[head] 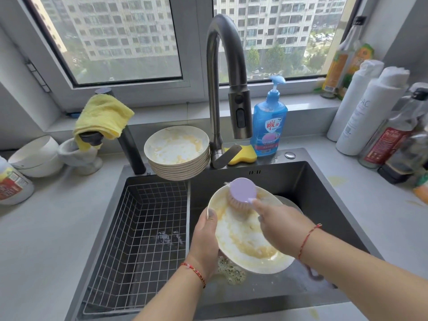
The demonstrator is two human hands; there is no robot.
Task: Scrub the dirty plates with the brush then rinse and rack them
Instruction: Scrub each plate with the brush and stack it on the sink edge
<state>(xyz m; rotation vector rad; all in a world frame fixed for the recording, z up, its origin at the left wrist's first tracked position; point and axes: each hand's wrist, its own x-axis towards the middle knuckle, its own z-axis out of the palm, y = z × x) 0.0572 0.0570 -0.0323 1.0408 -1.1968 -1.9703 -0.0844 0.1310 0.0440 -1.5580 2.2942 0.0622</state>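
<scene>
A white plate point(240, 239) smeared with yellow residue is tilted over the dark sink point(324, 205). My left hand point(205, 242) grips its left rim, thumb on the face. My right hand point(280, 224) holds the handle of a purple brush point(243, 189), whose bristles press on the plate's upper part. A stack of several dirty plates point(177, 151) sits on the sink's back ledge, left of the faucet. A wire rack basket point(143, 235) fills the left half of the sink and holds no plates.
The grey faucet point(225, 89) arches over the sink. Behind it stand a blue soap bottle point(269, 121) and a yellow sponge point(245, 155). White bowls point(37, 156) and a yellow cloth point(103, 115) are at the left, bottles point(370, 112) at the right counter.
</scene>
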